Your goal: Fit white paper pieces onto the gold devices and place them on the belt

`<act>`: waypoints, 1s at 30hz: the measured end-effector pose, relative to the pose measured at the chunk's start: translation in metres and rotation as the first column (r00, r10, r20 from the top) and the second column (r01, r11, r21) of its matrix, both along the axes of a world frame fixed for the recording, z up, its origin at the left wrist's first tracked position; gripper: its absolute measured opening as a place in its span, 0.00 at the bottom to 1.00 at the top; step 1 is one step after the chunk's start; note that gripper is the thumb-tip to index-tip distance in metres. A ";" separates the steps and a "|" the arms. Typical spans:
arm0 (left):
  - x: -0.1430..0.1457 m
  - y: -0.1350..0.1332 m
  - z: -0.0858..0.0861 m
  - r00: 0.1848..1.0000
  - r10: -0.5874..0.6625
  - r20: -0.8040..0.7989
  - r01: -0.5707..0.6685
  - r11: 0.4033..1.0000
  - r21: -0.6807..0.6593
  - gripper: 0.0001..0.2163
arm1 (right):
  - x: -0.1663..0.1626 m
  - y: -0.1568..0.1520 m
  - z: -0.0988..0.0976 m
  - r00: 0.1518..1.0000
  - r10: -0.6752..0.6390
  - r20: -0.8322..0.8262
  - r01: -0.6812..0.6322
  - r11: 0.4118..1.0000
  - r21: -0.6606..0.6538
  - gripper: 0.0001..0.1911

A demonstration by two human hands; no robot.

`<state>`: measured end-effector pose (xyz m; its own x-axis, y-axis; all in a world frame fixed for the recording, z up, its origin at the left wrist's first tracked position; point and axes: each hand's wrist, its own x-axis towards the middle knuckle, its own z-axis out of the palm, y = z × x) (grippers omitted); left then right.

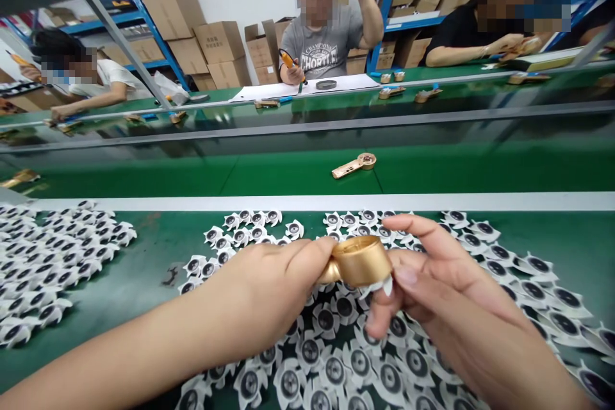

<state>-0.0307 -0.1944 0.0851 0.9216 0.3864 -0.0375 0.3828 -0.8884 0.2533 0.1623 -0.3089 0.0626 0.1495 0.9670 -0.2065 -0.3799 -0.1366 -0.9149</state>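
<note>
My left hand (273,288) is closed round the narrow handle end of a gold handheld-fan housing (365,262), with its round ring head pointing right. Against the right side of that ring, my right hand (432,288) pinches a white fan blade wheel (383,286). Only a few white blade tips show below the ring; the rest is hidden by the housing and fingers. My right index finger is raised off the ring. Beneath both hands lie many loose white fan blade wheels (335,368) with dark round hubs.
More blade wheels (57,256) cover the bench at left. Past a white ledge (288,203), a green conveyor belt (269,173) carries another gold fan housing (355,165). Co-workers sit across the line, one holding an orange tool (288,61). Metal rails (230,131) cross between.
</note>
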 end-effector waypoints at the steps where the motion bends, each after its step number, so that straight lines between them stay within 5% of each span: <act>1: 0.000 -0.001 0.002 1.000 0.022 -0.002 -0.022 0.999 -0.043 0.20 | -0.001 0.000 0.002 1.000 -0.010 0.024 0.010 1.000 0.000 0.28; 5: 0.002 -0.003 0.012 0.997 0.061 -0.038 -0.068 0.966 -0.249 0.08 | 0.004 0.002 0.002 0.954 -0.011 0.301 0.003 1.000 0.029 0.30; 10: 0.005 -0.005 0.023 0.997 0.054 -0.047 -0.069 0.911 -0.407 0.04 | 0.019 0.003 -0.007 0.682 -0.096 0.725 -0.166 0.945 0.281 0.25; 13: 0.007 -0.007 0.025 0.999 0.040 -0.033 -0.051 0.866 -0.497 0.06 | 0.019 0.001 -0.009 0.631 -0.129 0.765 -0.221 0.915 0.337 0.22; 18: 0.002 -0.012 0.030 0.996 0.059 -0.068 -0.088 0.812 -0.577 0.09 | 0.026 0.000 -0.003 0.695 -0.012 0.719 -0.278 0.918 0.284 0.22; 21: -0.008 0.000 0.037 0.988 0.153 -0.012 -0.143 0.885 -0.442 0.13 | 0.056 0.003 0.009 0.753 0.047 0.656 -0.260 0.938 0.231 0.25; 23: -0.015 0.026 0.038 0.963 0.269 0.028 -0.253 0.931 -0.264 0.18 | 0.088 0.006 0.016 0.730 -0.129 0.671 -0.059 0.966 0.250 0.23; 26: -0.022 0.090 0.028 0.869 0.494 -0.029 -0.490 0.867 0.094 0.27 | 0.142 0.010 0.014 0.455 -0.387 0.802 0.289 0.916 0.278 0.16; 28: -0.026 0.138 0.014 0.807 0.587 -0.067 -0.548 0.786 0.287 0.29 | 0.175 0.011 0.003 0.252 -0.285 0.925 0.376 0.909 0.178 0.14; 30: -0.031 0.177 -0.003 0.789 0.608 -0.088 -0.545 0.759 0.356 0.31 | 0.200 0.012 -0.012 0.127 -0.036 0.991 0.387 0.922 -0.016 0.13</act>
<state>-0.0621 -0.0173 0.0821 0.5062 0.8621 0.0218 0.8579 -0.5009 -0.1144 0.3622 -0.2970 0.0501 0.5818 0.8064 0.1058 0.7344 -0.4649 -0.4945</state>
